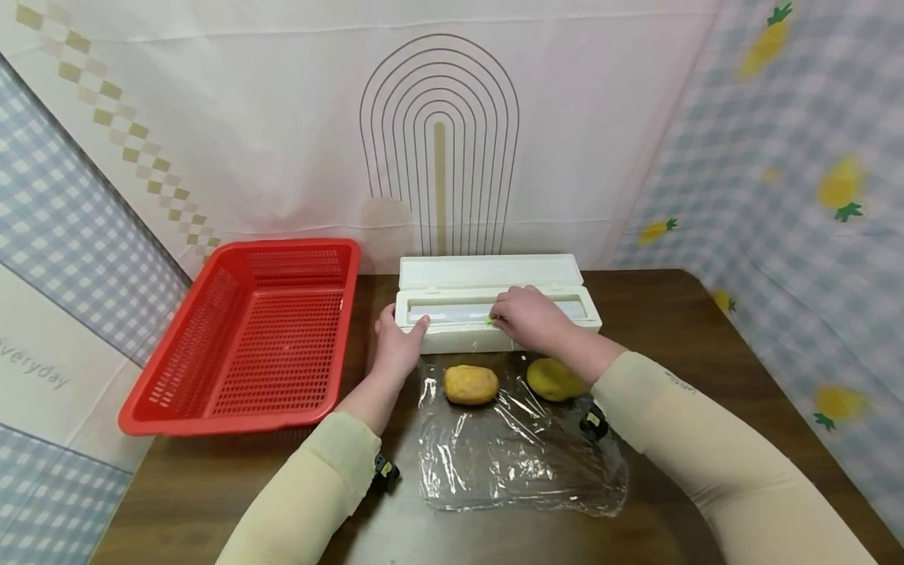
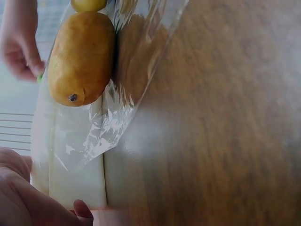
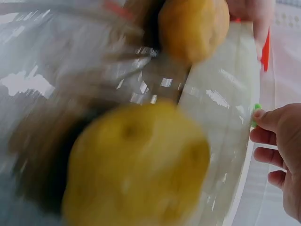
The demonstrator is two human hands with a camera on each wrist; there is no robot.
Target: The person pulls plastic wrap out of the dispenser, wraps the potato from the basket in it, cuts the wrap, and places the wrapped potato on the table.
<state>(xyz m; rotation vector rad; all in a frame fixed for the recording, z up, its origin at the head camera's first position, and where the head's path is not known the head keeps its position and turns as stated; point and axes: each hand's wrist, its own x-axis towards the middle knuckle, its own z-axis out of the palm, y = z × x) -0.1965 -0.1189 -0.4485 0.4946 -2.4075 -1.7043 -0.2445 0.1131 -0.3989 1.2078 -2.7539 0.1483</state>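
Observation:
A white cling film dispenser box (image 1: 452, 339) stands on the table with its lid (image 1: 487, 271) raised and a film roll (image 1: 452, 312) inside. My left hand (image 1: 399, 341) grips the box's left end, thumb over the top edge. With thumb and forefinger my right hand (image 1: 530, 318) pinches the small green slider (image 3: 256, 115) on the box's front edge, the other fingers curled loosely. A sheet of clear cling film (image 1: 487, 463) runs from the box towards me. An orange-yellow oblong fruit (image 1: 471, 384) and a yellow-green lumpy fruit (image 1: 552, 380), partly hidden by my right forearm, lie on the film.
A red plastic basket (image 1: 346, 314) with a perforated floor sits at the left of the brown wooden table (image 1: 678, 329). A white patterned cloth (image 1: 282, 141) hangs behind the box, and a checked cloth with pineapples (image 1: 777, 235) hangs at the right.

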